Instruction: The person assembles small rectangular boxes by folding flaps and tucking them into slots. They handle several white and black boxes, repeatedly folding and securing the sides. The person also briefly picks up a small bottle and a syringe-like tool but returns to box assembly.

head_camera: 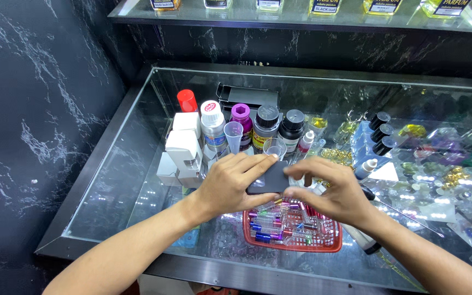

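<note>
My left hand (235, 183) and my right hand (331, 190) meet over a glass counter (116, 180). Between them is a small flat dark grey box (269, 177); my left hand grips its left side and top, and my right fingertips pinch its right edge. Directly below the hands sits a red plastic basket (293, 243) filled with several small coloured vials. A clear small measuring cup (275, 147) stands just behind the box.
Behind the hands stands a row of bottles: red-capped (187, 101), white-capped (212, 123), purple-capped (242, 123), two black-capped (279, 127). White boxes (184, 147) sit at left, small black-capped bottles (379, 134) at right. A shelf (301, 19) with yellow bottles runs above. Dark marble wall at left.
</note>
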